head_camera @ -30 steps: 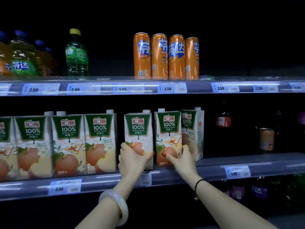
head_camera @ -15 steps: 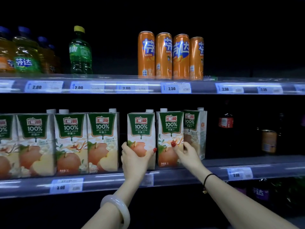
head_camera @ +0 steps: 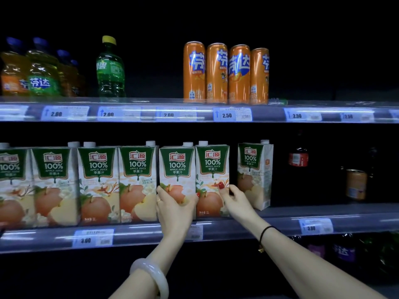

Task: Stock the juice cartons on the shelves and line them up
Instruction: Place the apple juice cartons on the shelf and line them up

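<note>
Several green-and-white apple juice cartons stand in a row on the middle shelf [head_camera: 280, 219]. My left hand [head_camera: 174, 207] grips the lower part of one carton [head_camera: 177, 167], which stands close against the row to its left. My right hand [head_camera: 234, 200] holds the right edge of the neighbouring carton [head_camera: 212, 169], thumb on its front, and this carton touches the one in my left hand. One more carton [head_camera: 254, 171] stands apart further right, turned at an angle and set deeper on the shelf.
The upper shelf carries orange cans [head_camera: 226, 74], a green bottle [head_camera: 110, 67] and yellow drink bottles [head_camera: 30, 70]. Dark bottles [head_camera: 299, 158] and a can [head_camera: 355, 184] stand right of the cartons. Price tags [head_camera: 232, 115] line the shelf rails.
Both hands slid their two cartons leftwards, closing the gap to the row. A gap has opened between them and the angled carton on the right.
</note>
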